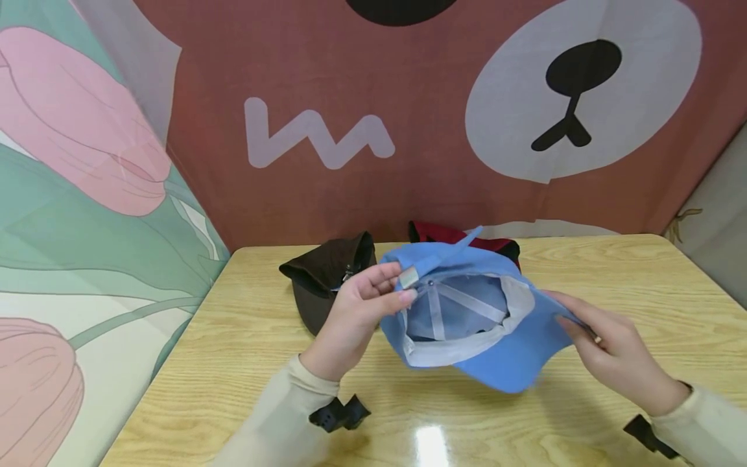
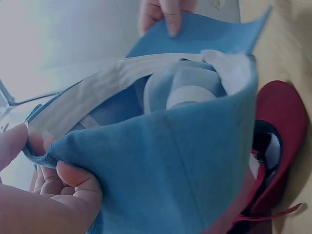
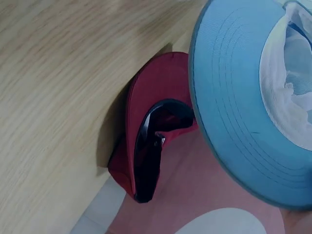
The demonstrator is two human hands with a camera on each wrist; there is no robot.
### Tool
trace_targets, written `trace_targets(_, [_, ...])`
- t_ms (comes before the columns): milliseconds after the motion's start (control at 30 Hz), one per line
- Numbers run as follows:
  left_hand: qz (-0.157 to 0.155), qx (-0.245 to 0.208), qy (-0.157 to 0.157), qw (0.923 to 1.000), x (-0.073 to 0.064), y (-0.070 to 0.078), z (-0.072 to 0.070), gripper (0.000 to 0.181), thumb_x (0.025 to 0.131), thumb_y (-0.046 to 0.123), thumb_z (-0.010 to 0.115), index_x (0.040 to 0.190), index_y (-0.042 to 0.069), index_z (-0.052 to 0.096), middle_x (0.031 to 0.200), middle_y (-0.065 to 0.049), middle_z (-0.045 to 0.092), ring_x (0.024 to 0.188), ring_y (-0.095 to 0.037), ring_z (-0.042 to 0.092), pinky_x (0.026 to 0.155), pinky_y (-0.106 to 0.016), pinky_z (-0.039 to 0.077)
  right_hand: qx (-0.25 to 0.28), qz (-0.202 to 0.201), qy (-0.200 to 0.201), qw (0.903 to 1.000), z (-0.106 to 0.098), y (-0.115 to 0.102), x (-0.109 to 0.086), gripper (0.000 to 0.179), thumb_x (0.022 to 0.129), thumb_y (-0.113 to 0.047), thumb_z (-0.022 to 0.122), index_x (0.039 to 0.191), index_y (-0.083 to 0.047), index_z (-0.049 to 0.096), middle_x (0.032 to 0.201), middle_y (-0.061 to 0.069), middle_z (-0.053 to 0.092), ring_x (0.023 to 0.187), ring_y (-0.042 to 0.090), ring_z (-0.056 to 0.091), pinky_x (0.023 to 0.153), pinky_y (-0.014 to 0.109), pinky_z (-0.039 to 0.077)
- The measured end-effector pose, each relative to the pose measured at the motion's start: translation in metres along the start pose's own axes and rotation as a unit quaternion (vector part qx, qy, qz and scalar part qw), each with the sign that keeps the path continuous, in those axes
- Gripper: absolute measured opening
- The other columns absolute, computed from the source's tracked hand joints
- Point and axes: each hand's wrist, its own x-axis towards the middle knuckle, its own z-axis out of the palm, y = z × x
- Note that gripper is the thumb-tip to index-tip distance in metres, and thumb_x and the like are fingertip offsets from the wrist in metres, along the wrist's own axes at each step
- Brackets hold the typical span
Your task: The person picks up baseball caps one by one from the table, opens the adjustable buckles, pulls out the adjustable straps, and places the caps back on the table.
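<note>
Blue, pinched by left hand (image 1: 354, 312) and right hand (image 1: 615, 355) at opposite edges of cap (image 1: 467, 311). Raised above tabletop (image 1: 496, 425) with sideways room.

The blue cap (image 1: 461, 311) is matt woven cloth, its smooth brim (image 3: 229, 107) ridged with stitching; the sweatband (image 1: 467, 348) is puckered cloth, and the strap (image 1: 450, 253) carries a shiny, metal-looking buckle (image 1: 409, 277). The brown cap (image 1: 318, 272) and red cap (image 3: 158, 73) look like matt cloth. The counter (image 1: 222, 350) shows glossy wood grain; the backdrop (image 1: 327, 201) is matt printed cloth, lightly creased.
</note>
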Motion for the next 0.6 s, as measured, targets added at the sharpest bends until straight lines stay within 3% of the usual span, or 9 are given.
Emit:
trace_targets(67, [0.006, -0.006, 0.0, 1.0, 0.001, 0.004, 0.002, 0.04, 0.085, 0.01, 0.07, 0.119, -0.006, 0.056, 0.094, 0.003, 0.064, 0.085, -0.009, 0.059, 0.074, -0.023, 0.048, 0.003, 0.006, -0.007, 1.0, 0.002, 0.0, 0.001, 0.031, 0.093, 0.007, 0.056, 0.124, 0.004, 0.063, 0.114, -0.016, 0.062, 0.053, -0.006, 0.027, 0.044, 0.015, 0.026])
trace_targets(167, [0.012, -0.008, 0.004, 0.9999, 0.003, 0.008, 0.006, 0.048, 0.084, 0.014, 0.073, 0.122, -0.007, 0.054, 0.095, 0.003, 0.064, 0.085, -0.009, 0.059, 0.075, -0.023, 0.048, 0.002, 0.013, -0.019, 0.9997, 0.004, -0.002, 0.002, 0.037, 0.089, 0.011, 0.059, 0.126, 0.002, 0.062, 0.118, -0.017, 0.061, 0.054, -0.005, 0.029, 0.045, 0.015, 0.028])
trace_targets(233, [0.014, -0.011, 0.008, 0.9998, 0.004, 0.011, 0.008, 0.051, 0.084, 0.014, 0.073, 0.125, -0.008, 0.052, 0.096, 0.003, 0.064, 0.086, -0.009, 0.059, 0.075, -0.023, 0.047, 0.002, 0.021, -0.027, 0.9994, 0.005, -0.004, 0.004, 0.05, 0.082, 0.019, 0.062, 0.128, 0.0, 0.061, 0.124, -0.017, 0.059, 0.059, -0.006, 0.038, 0.05, 0.014, 0.031])
trace_targets(367, [0.021, -0.012, 0.017, 0.9996, 0.007, 0.014, 0.012, 0.048, 0.086, 0.009, 0.068, 0.126, -0.011, 0.05, 0.095, 0.002, 0.063, 0.083, -0.009, 0.059, 0.074, -0.023, 0.046, 0.0, 0.02, -0.039, 0.999, 0.01, -0.007, 0.009, 0.063, 0.076, 0.022, 0.064, 0.132, -0.005, 0.06, 0.131, -0.011, 0.057, 0.089, -0.006, 0.057, 0.064, 0.008, 0.039])
trace_targets(433, [0.024, -0.014, 0.026, 0.9993, 0.008, 0.015, 0.014, 0.044, 0.086, 0.004, 0.064, 0.126, -0.011, 0.05, 0.093, 0.003, 0.063, 0.081, -0.008, 0.06, 0.073, -0.023, 0.045, 0.005, 0.018, -0.043, 0.9989, 0.014, -0.01, 0.013, 0.066, 0.076, 0.022, 0.065, 0.135, -0.006, 0.058, 0.132, -0.007, 0.057, 0.104, -0.007, 0.056, 0.074, 0.005, 0.042])
trace_targets(600, [0.023, -0.023, 0.064, 0.9974, 0.008, 0.017, 0.017, 0.041, 0.086, -0.003, 0.058, 0.125, -0.012, 0.052, 0.089, 0.002, 0.064, 0.075, -0.007, 0.062, 0.07, -0.022, 0.044, 0.009, -0.006, -0.033, 0.9994, 0.024, -0.023, 0.033, 0.045, 0.098, -0.016, 0.059, 0.14, -0.002, 0.051, 0.134, -0.005, 0.056, 0.112, -0.004, 0.055, 0.085, 0.007, 0.042])
